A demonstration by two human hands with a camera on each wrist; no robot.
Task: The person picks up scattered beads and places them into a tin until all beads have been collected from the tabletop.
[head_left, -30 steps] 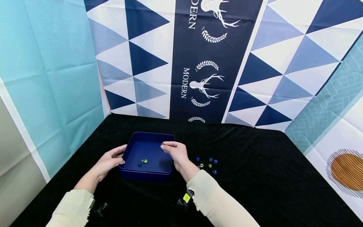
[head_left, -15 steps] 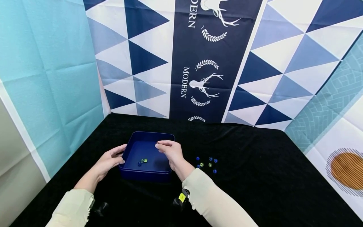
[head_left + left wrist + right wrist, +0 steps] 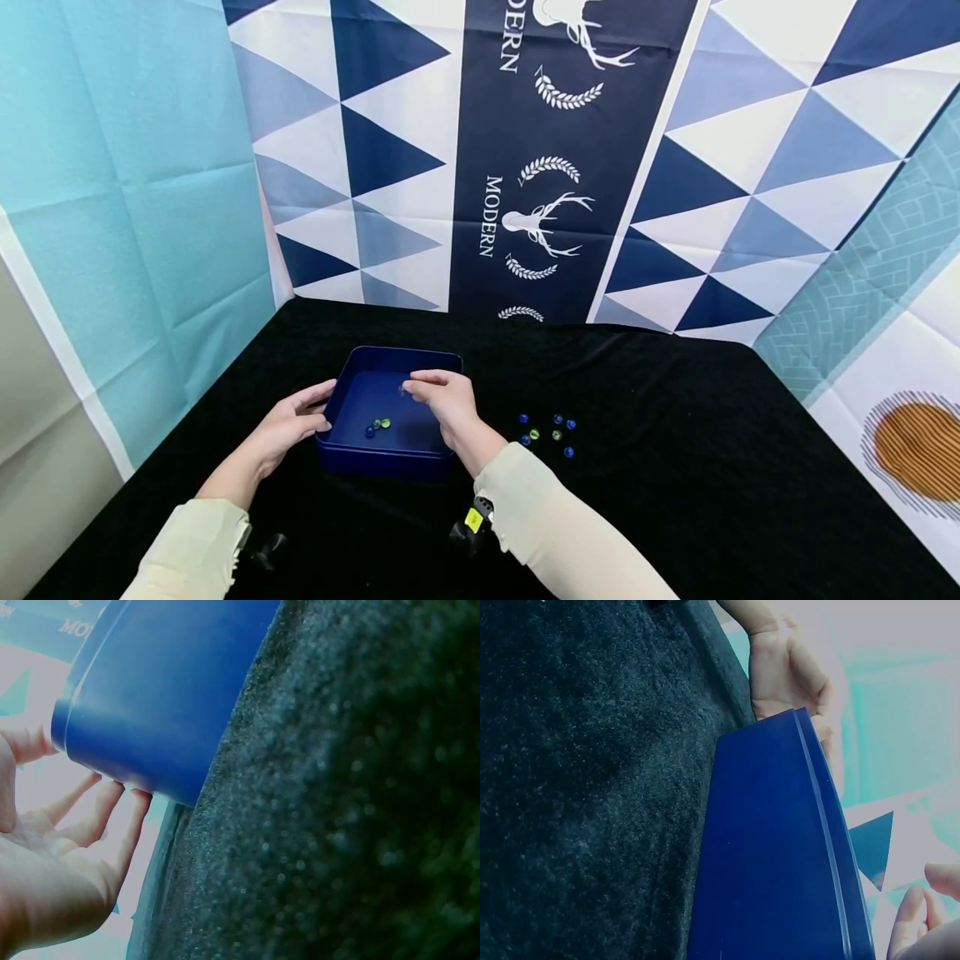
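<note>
Now, marble in hand: a small dark marble (image 3: 402, 388) is pinched at the fingertips of the right hand (image 3: 448, 403), above the inside of the blue tray (image 3: 352, 365).
Right hand: over the tray's right half, fingers curled together onto the marble, wrist crossing the near right rim.
Blue tray: square and shallow, on the black cloth (image 3: 675, 467) to the left of centre; the right wrist view shows its outer wall (image 3: 772, 847) standing on the cloth.
Marbles in tray: three (image 3: 377, 427), blue and yellow-green, lie together on the floor near the front wall.
Left hand: the left hand (image 3: 288, 425) rests against the tray's left wall, fingers fairly straight and touching the rim (image 3: 112, 825); it grips nothing.
Loose marbles: a small group (image 3: 549, 432) lies on the cloth just right of the tray, apart from it.
Backdrop: a printed sheet (image 3: 540, 167) with triangles and a deer emblem stands behind.
</note>
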